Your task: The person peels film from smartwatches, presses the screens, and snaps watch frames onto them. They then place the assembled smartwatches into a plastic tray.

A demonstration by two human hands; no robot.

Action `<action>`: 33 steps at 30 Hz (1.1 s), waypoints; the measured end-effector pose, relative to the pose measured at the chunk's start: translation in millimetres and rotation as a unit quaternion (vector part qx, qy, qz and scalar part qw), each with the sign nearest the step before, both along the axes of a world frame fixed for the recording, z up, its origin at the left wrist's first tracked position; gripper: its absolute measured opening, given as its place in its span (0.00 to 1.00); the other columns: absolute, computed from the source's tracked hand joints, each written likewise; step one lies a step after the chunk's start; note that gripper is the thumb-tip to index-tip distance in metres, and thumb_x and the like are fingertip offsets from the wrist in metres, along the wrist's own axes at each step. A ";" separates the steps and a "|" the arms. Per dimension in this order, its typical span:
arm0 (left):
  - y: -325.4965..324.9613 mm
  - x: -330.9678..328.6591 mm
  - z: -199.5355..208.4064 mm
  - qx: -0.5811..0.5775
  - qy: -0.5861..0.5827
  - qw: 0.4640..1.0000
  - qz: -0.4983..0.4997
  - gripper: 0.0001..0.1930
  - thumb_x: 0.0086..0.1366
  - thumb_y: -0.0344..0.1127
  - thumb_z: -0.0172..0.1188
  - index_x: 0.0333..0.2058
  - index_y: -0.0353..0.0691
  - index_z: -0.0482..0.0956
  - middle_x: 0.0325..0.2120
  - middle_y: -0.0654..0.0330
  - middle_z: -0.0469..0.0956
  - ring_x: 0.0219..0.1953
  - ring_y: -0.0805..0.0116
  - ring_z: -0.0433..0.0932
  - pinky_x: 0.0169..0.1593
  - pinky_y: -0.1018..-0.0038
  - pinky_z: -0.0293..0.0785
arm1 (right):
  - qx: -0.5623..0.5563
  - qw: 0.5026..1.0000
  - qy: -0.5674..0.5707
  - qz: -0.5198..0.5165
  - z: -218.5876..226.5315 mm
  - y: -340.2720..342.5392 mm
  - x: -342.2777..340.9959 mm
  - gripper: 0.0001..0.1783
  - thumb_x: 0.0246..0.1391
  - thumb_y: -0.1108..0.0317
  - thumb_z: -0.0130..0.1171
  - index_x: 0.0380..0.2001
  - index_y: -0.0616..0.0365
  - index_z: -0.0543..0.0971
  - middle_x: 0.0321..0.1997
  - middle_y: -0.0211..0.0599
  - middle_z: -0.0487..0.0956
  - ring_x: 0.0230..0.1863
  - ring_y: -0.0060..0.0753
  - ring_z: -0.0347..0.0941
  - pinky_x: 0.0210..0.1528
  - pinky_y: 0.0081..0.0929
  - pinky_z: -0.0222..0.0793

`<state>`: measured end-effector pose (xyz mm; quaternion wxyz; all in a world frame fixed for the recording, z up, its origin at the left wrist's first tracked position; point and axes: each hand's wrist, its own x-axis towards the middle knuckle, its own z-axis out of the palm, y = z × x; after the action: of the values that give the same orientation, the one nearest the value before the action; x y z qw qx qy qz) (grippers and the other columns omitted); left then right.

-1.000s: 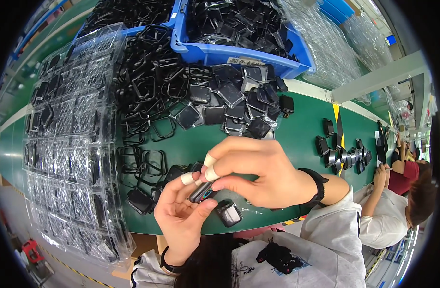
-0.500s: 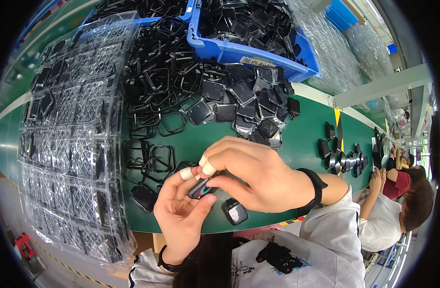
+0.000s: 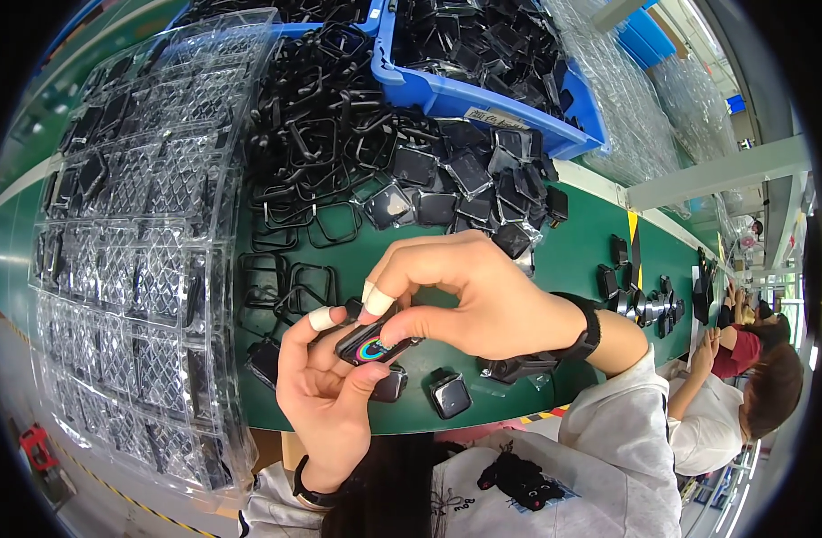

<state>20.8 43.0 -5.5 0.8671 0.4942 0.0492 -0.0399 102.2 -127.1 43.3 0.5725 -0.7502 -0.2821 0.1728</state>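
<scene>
Between my two hands is a dark rectangular smartwatch body (image 3: 361,351) without a strap, its face marked with coloured rings. My left hand (image 3: 326,394) cups it from below, thumb and fingertips at its edges. From above, the thumb and fingers of my right hand (image 3: 491,291) close on its upper side. White covers are on some fingertips. Near the table's front edge lies a second watch body (image 3: 450,394). Another watch body (image 3: 394,384) sits partly hidden beside my left thumb. Beyond my hands are loose black watch frames (image 3: 314,284).
Stacked clear plastic trays (image 3: 124,269) stand at the left. Black frames (image 3: 308,134) and film-wrapped watch bodies (image 3: 469,175) are heaped behind my hands, before a full blue bin (image 3: 527,130). More watch bodies (image 3: 653,305) sit at the right, near a co-worker (image 3: 707,417).
The watch body has tilted, so more of its ringed face shows. My right hand has shifted slightly left and up. The view has moved a little, and the watch near my left thumb has come into sight.
</scene>
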 end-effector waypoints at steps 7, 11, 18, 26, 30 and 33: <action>-4.3 -4.6 -1.6 0.006 -0.016 1.000 0.011 0.27 0.57 0.15 0.60 0.53 0.30 0.60 0.51 0.43 0.70 0.50 0.63 0.75 0.52 0.73 0.75 | -0.030 0.995 -0.088 -0.044 9.2 5.7 -12.8 0.11 0.46 0.83 0.62 0.35 0.63 0.76 0.41 0.41 0.74 0.36 0.31 0.74 0.32 0.23 0.72; -12.2 -4.4 3.1 0.021 -0.022 0.999 0.031 0.28 0.57 0.14 0.59 0.54 0.32 0.58 0.50 0.43 0.71 0.47 0.66 0.76 0.47 0.77 0.76 | -0.048 0.992 -0.114 -0.037 6.4 4.3 -10.9 0.13 0.44 0.81 0.64 0.35 0.61 0.76 0.39 0.41 0.73 0.35 0.35 0.73 0.32 0.25 0.70; -6.5 -3.8 6.3 0.052 -0.039 0.998 0.003 0.25 0.58 0.14 0.58 0.52 0.32 0.60 0.47 0.44 0.75 0.35 0.77 0.76 0.33 0.84 0.72 | -0.019 0.986 -0.160 -0.031 -2.8 0.4 -11.4 0.10 0.42 0.80 0.67 0.29 0.62 0.76 0.36 0.39 0.75 0.35 0.38 0.72 0.36 0.29 0.69; -6.4 -7.4 0.7 0.015 -0.030 0.999 0.003 0.22 0.58 0.17 0.60 0.50 0.29 0.63 0.46 0.47 0.76 0.39 0.70 0.79 0.37 0.81 0.76 | 0.018 0.987 0.156 -0.016 4.3 -3.0 -2.7 0.08 0.45 0.82 0.65 0.30 0.63 0.78 0.39 0.36 0.76 0.36 0.27 0.74 0.38 0.25 0.70; -2.8 -7.8 -3.6 0.059 -0.107 0.992 -0.015 0.21 0.58 0.18 0.62 0.49 0.27 0.65 0.45 0.47 0.76 0.42 0.65 0.80 0.41 0.78 0.78 | 0.141 0.950 0.268 0.074 -8.1 -14.5 12.6 0.08 0.49 0.80 0.64 0.35 0.64 0.78 0.37 0.33 0.75 0.37 0.23 0.75 0.39 0.21 0.71; 0.6 -8.2 -3.5 0.031 -0.074 0.996 -0.029 0.21 0.59 0.20 0.62 0.50 0.25 0.67 0.44 0.46 0.76 0.44 0.63 0.80 0.42 0.76 0.79 | -0.145 0.978 -0.143 -0.048 -9.7 -13.6 36.9 0.12 0.48 0.74 0.65 0.38 0.61 0.78 0.37 0.37 0.73 0.37 0.32 0.73 0.42 0.27 0.69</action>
<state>12.6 43.6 -9.0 0.8511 0.5235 -0.0283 -0.0268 139.1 -140.6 33.6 0.4189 -0.8548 -0.2968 0.0755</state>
